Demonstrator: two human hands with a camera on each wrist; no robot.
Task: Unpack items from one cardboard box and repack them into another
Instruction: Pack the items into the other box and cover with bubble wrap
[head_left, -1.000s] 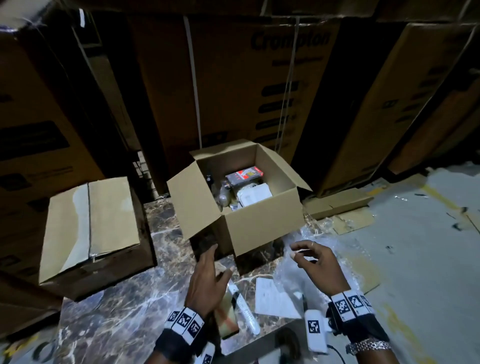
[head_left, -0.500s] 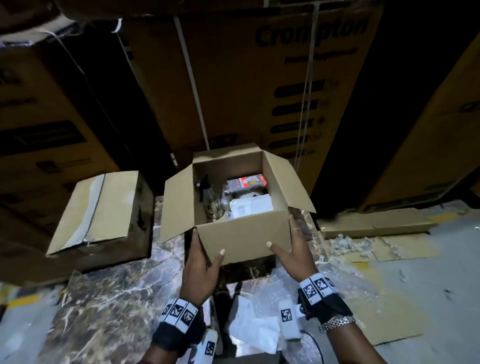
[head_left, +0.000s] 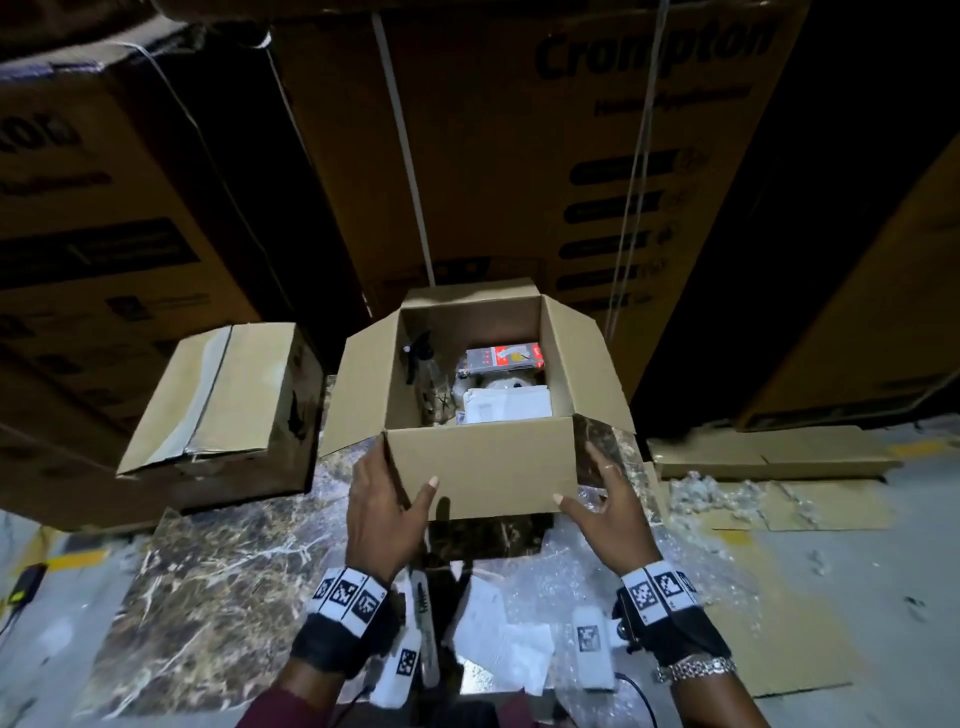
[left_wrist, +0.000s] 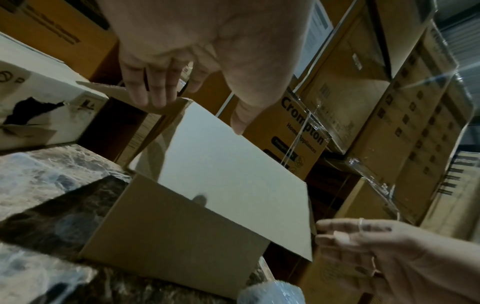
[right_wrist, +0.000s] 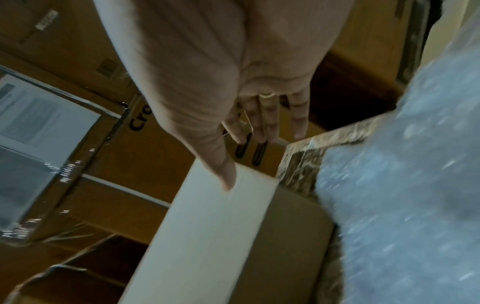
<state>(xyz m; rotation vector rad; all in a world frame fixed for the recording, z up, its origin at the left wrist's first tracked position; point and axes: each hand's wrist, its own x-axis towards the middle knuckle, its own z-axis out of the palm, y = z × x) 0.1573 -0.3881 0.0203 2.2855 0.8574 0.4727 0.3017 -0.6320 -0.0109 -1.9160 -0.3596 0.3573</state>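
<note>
Cardboard front flap of the open box sits between my hands at the frame's centre, on the marble bench. My left hand rests at its left corner, thumb on the flap; my right hand spreads wide at the right corner, thumb touching, gripping nothing. Packed things lie inside. I judge this the closing step; next both hands should fold that flap inward. A second, closed box waits at left.
</note>
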